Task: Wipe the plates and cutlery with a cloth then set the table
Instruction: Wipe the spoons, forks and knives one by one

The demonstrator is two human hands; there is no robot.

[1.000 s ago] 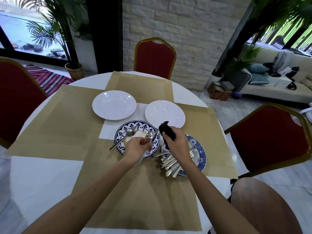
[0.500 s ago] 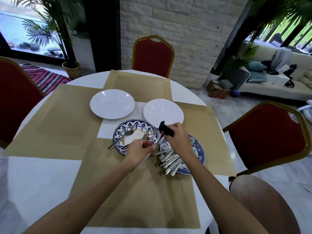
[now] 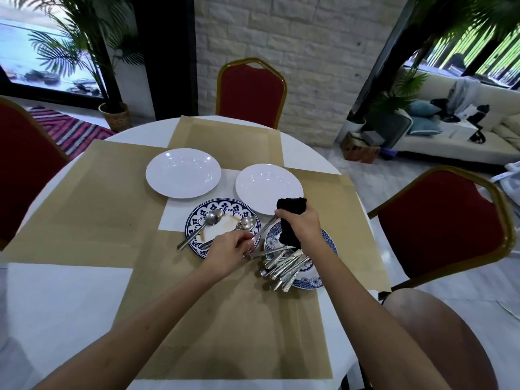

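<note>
Head cam is the only view I've got. My left hand (image 3: 230, 249) is pinching the handle end of a long silver utensil (image 3: 264, 230). My right hand (image 3: 302, 229) is wrapped tight round a black cloth (image 3: 291, 206) that's bunched over the other end, so I can't tell if it's a knife or a fork. Both hands are near the middle of the table (image 3: 64, 299), above the gap between two blue patterned plates.

The stained plate (image 3: 225, 206), at 9 o'clock from my hands, has a brown smear and two spoons (image 3: 213, 216) lying in it, handles pointing to about 7 o'clock. The other blue plate (image 3: 327, 240), at 4 o'clock under my right wrist, carries the cutlery pile (image 3: 284, 267), with handles sticking out past its near rim.

Farther out, the left white plate (image 3: 183, 173) is at 11 o'clock. The right white plate (image 3: 264, 187) is at 12, its near rim just behind the cloth. Everything sits on tan mats (image 3: 225, 319), and there are red chairs (image 3: 250, 91) round the table.
</note>
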